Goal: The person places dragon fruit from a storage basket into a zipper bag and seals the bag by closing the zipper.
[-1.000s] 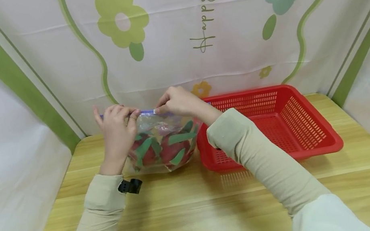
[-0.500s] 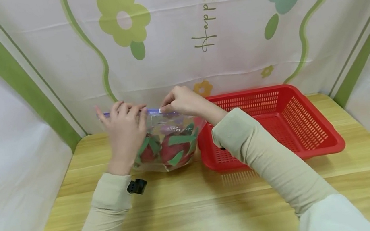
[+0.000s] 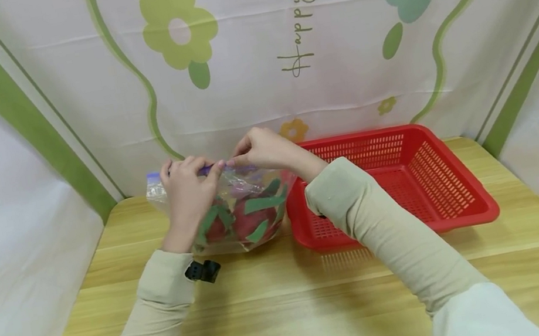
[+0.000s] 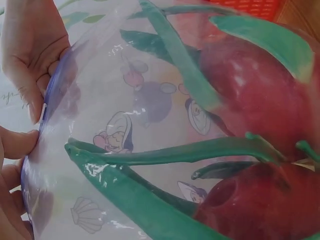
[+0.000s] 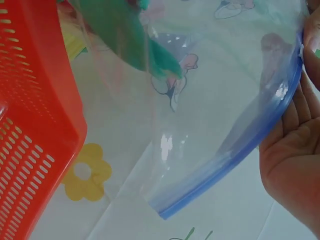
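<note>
A clear zip bag [image 3: 264, 184] with a blue-purple zip stands upright on the table, a printed pattern on its plastic. Inside lie red dragon fruits [image 4: 250, 90] with long green scales. My left hand [image 3: 189, 190] pinches the zip edge near its middle, thumb and fingers on either side. Just to the right, my right hand [image 3: 262, 148] pinches the zip at its small white slider [image 5: 301, 51]. The fingertips of both hands nearly meet. To the right of the slider, the blue zip strip [image 5: 225, 165] looks pressed together in the right wrist view.
A red slotted plastic basket [image 3: 469, 212] stands right of the bag, close against it, with the right forearm over its near left corner. The wooden table [image 3: 284, 320] ends at a flowered white cloth [image 3: 257, 93] behind.
My left hand has slid right along the zip toward the right hand, uncovering the bag's left corner; its raised fingers have come down. The right hand stays at about the same place.
</note>
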Demonstrator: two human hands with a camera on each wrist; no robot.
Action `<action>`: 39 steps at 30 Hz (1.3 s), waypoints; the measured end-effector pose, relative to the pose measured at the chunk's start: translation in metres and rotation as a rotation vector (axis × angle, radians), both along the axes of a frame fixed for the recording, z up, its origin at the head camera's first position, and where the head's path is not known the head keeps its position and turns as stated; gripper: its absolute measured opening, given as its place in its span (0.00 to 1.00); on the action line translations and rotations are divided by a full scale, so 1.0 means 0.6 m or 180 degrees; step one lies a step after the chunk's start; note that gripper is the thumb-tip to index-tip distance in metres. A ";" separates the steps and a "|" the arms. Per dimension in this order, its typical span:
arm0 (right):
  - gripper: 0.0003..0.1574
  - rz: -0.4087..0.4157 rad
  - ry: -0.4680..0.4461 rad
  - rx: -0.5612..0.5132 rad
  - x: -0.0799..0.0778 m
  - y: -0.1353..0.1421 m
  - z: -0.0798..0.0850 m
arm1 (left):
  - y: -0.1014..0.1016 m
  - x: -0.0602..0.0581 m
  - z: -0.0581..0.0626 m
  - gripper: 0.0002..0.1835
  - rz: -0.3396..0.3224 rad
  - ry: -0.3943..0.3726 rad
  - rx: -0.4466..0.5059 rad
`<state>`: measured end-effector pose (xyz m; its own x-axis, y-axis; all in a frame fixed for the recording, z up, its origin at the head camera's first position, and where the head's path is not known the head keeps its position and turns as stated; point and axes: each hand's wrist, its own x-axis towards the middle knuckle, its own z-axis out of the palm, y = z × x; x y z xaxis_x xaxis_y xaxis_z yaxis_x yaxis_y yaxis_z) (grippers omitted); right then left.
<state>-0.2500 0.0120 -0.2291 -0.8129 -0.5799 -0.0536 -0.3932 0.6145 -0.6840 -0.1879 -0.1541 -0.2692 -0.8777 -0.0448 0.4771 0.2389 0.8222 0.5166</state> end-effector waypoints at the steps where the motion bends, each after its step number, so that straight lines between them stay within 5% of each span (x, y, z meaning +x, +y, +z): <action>1: 0.16 -0.0014 -0.0003 -0.0009 0.000 0.000 0.000 | 0.000 0.000 0.001 0.15 -0.0002 -0.0032 0.0016; 39: 0.17 -0.0282 -0.0016 0.0277 -0.014 0.036 0.005 | -0.032 -0.014 -0.012 0.14 0.0004 0.0143 0.0214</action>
<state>-0.2583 0.0333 -0.2261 -0.8603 -0.4988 -0.1048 -0.3315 0.7038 -0.6283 -0.1964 -0.1733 -0.2764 -0.8555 -0.0790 0.5118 0.2621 0.7864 0.5594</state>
